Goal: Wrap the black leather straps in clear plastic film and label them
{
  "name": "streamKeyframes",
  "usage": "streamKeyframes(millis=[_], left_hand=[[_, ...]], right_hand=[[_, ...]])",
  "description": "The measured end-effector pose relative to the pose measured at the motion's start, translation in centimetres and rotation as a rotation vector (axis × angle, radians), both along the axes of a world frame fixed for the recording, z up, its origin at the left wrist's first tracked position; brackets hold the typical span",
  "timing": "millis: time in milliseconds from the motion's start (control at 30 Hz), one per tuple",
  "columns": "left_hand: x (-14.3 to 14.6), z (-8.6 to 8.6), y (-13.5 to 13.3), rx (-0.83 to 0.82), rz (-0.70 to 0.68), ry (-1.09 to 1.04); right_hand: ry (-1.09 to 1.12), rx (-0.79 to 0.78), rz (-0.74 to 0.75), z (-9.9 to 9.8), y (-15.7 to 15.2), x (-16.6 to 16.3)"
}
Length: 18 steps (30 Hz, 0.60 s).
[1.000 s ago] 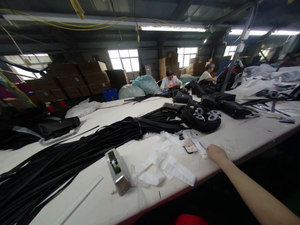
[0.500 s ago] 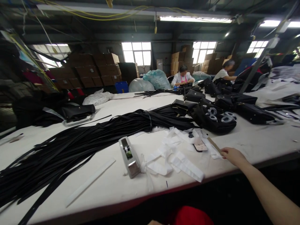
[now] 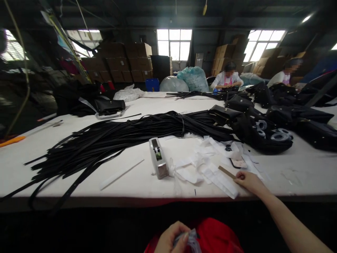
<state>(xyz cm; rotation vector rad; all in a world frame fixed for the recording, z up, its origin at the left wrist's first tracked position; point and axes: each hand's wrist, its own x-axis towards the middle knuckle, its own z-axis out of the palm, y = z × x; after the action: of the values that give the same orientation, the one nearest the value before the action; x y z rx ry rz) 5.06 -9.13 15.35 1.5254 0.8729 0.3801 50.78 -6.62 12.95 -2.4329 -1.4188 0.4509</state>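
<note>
At the front edge of the table, my right hand (image 3: 251, 182) pinches one end of a thin, flat brown strip (image 3: 226, 172). The strip's free end points left, over crumpled white strips (image 3: 213, 177). Low in view, close to the red cloth (image 3: 217, 235) at my body, my left hand (image 3: 168, 239) is closed around a bundle of greyish clear plastic (image 3: 194, 243); its exact kind I cannot make out. A grey tape dispenser (image 3: 158, 158) stands left of the white strips. Just beyond my right hand lies a small dark-edged piece with a pale face (image 3: 239, 162).
A long bundle of black straps (image 3: 126, 135) stretches across the white table (image 3: 126, 193). Black bags (image 3: 263, 140) are piled at the right, with clear rings (image 3: 281, 135) on one. A narrow white strip (image 3: 121, 174) lies at front left. Two people sit across the table.
My view has turned left and down. My left hand has come into view with the clear plastic. My right hand has drawn the brown strip leftward and toward me.
</note>
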Motion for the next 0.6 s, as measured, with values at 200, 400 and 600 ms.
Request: streamKeyframes(millis=[200,400,600], left_hand=[[-0.2,1.1,-0.2,0.053,0.028,0.017],[0.1,1.7,-0.2,0.051,0.043,0.032],[0.0,1.9,-0.6,0.025,0.088,0.005]], right_hand=[[0.028,0.0,-0.006,0.6,0.2,-0.6],[0.102,-0.016,0.029,1.1,0.0,-1.3],[-0.014,0.057,-0.021,2.5,0.5,-0.8]])
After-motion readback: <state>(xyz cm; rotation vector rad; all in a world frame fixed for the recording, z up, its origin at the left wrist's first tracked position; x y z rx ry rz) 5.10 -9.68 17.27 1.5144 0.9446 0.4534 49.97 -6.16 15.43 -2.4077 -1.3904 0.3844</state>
